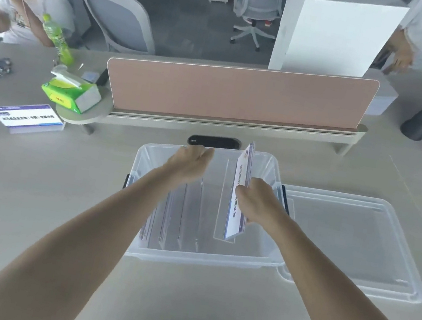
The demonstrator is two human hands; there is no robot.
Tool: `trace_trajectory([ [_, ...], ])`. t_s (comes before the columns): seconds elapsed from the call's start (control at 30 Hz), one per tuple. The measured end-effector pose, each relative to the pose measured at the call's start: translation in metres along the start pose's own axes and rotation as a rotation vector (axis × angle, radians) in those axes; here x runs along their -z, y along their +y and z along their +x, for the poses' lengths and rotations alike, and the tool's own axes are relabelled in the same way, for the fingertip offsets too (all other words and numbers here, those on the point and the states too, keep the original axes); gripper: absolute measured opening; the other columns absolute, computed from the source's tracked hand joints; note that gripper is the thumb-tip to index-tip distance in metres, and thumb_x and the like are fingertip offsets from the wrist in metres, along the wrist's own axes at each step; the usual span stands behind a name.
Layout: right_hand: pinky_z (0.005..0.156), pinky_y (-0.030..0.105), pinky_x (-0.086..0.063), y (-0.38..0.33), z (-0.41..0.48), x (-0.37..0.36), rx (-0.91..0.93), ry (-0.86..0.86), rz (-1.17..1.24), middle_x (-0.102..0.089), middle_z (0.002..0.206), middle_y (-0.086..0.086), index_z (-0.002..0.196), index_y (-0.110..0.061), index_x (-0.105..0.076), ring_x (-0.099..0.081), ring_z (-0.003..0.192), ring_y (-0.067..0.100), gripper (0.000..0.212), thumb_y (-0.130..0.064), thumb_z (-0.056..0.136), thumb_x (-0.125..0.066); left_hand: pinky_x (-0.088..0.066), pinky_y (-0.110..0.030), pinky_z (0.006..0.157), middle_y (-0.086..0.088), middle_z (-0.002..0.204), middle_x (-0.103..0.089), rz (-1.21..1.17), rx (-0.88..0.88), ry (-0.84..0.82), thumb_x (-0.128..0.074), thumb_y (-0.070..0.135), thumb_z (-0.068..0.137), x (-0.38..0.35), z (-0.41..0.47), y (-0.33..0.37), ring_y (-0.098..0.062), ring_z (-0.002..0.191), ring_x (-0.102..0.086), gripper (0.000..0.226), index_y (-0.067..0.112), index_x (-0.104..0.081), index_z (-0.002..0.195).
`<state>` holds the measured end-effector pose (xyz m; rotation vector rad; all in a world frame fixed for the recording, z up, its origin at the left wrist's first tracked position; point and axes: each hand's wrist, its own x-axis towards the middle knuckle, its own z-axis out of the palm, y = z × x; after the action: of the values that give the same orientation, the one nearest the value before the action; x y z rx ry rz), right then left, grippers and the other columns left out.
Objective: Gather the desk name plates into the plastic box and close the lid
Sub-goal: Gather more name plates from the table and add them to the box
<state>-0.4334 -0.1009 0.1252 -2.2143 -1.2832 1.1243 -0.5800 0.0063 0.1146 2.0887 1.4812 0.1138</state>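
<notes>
Both forearms are reaching over the clear plastic box (133, 251), right hand (261, 204) pinching an upright name plate (244, 165), left hand (189, 163) hovering loosely open, empty, beside it.

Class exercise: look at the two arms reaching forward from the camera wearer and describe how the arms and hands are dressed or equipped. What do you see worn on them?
Both forearms are bare right down to the bottom edge of the picture: no sleeves show. The left hand and right hand wear no gloves, and no watch, bracelet, strap or cable shows at either wrist. Any rings cannot be made out.
</notes>
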Motion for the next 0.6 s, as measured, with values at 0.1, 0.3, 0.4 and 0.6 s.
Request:
trace_trajectory([
  [0.1,0.046,0.027,-0.023,0.008,0.016,-0.013,-0.033,-0.044,-0.028,-0.032,0.062,0.004,0.065,-0.013,-0.029,-0.028,0.050,0.019,0.030,-0.007,0.091,-0.041,-0.041,-0.037,0.066,-0.013,0.083,-0.056,0.030,0.002,0.022,-0.027,0.030,0.099,-0.014,0.015,-0.029,-0.032,0.082,-0.055,0.036,0.012,-0.045,0.074],
  [0.3,0.042,0.024,-0.023,0.022,0.054,-0.056,-0.129,-0.123,-0.156,-0.033,0.066,0.002,0.065,-0.013,-0.028,-0.033,0.049,0.015,0.031,-0.008,0.094,-0.037,-0.053,-0.044,0.082,-0.004,0.110,-0.063,0.167,-0.094,-0.098,-0.030,0.023,0.099,-0.058,0.060,-0.075,-0.029,0.095,-0.061,0.035,0.013,-0.062,0.106],
  [0.4,0.048,0.026,-0.027,0.030,0.069,-0.077,-0.159,-0.155,-0.231,-0.039,0.074,0.005,0.068,-0.011,-0.033,-0.038,0.059,0.018,0.027,-0.010,0.095,-0.037,-0.053,-0.042,0.070,-0.004,0.097,-0.062,0.282,-0.126,-0.106,-0.034,0.017,0.099,-0.073,0.075,-0.094,-0.029,0.083,-0.060,0.026,0.013,-0.059,0.094],
  [0.6,0.069,0.027,-0.036,0.032,0.086,-0.093,-0.183,-0.195,-0.294,-0.052,0.099,0.017,0.093,-0.005,-0.044,-0.048,0.083,0.029,0.012,-0.014,0.098,-0.037,-0.055,-0.045,0.081,-0.005,0.115,-0.062,0.291,-0.195,-0.086,-0.043,0.004,0.095,-0.087,0.086,-0.123,-0.030,0.094,-0.063,0.024,0.012,-0.061,0.109],
])
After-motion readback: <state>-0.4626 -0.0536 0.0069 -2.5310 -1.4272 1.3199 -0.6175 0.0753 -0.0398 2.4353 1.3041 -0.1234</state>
